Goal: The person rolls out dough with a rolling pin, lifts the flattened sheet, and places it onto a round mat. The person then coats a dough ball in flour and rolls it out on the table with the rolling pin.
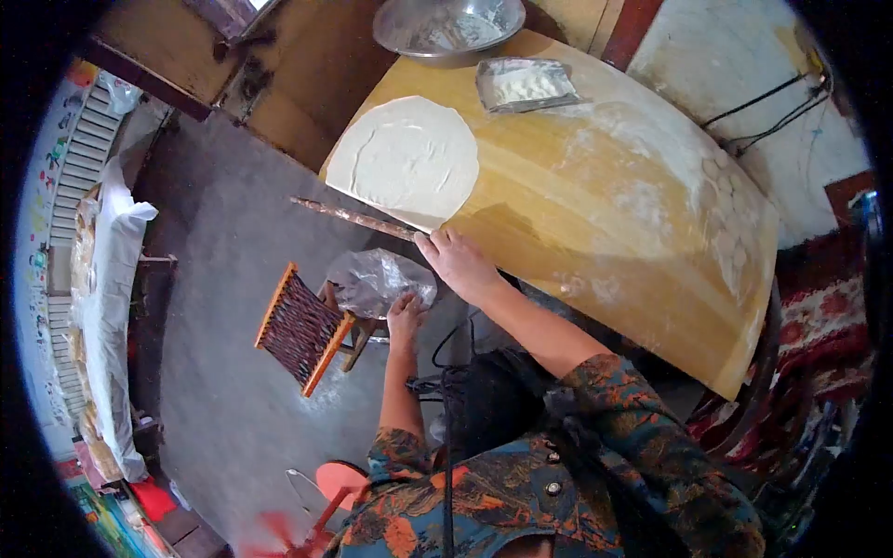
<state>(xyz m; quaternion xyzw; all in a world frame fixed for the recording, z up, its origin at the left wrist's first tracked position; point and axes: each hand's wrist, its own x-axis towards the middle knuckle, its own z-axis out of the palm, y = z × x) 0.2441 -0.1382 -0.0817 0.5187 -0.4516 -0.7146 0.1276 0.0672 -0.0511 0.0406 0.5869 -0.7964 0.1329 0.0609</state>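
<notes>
My right hand is at the near left edge of the wooden board, its fingers closed around one end of a thin, flour-marked rolling pin. The pin sticks out to the left, past the board and over the floor. Just beyond it lies a large, thin round sheet of dough, reaching the board's left edge. Lower down, my left hand has its fingers curled at the edge of a clear plastic bag, seemingly gripping it. The bag rests over a low stool.
Flour is spread over the wooden board. At its far side are a metal bowl and a tray of white flour. A woven-seat folding stool stands on the floor. A red fan is at the bottom.
</notes>
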